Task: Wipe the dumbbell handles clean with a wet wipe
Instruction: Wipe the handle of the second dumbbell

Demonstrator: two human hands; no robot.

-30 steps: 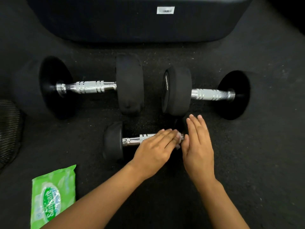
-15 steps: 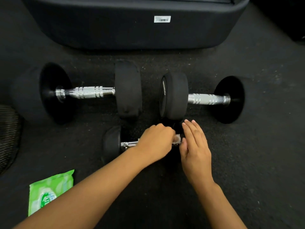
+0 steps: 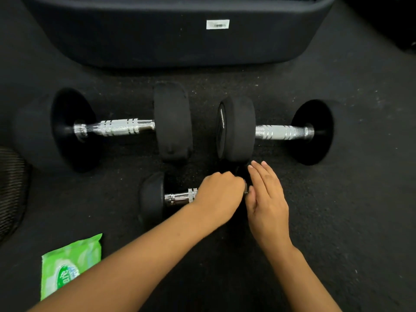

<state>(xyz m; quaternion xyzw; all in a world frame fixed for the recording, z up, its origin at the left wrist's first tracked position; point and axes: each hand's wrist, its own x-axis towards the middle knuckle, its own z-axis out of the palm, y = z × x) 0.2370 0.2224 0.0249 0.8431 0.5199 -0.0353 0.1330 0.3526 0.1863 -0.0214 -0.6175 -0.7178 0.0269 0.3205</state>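
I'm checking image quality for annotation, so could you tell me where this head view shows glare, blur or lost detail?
Head view: glare on the chrome handles; slight motion blur on the left hand and right hand; black weight ends merge into the dark floor; edges bend.

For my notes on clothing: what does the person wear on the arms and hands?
Nothing shows: the left hand and right hand are bare, without gloves, rings or watch, and both forearms are bare, with no sleeve in view.

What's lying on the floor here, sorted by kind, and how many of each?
Large dumbbells: 2
Small dumbbell: 1, left hand on its handle
Green wipes pack: 1
Total: 4
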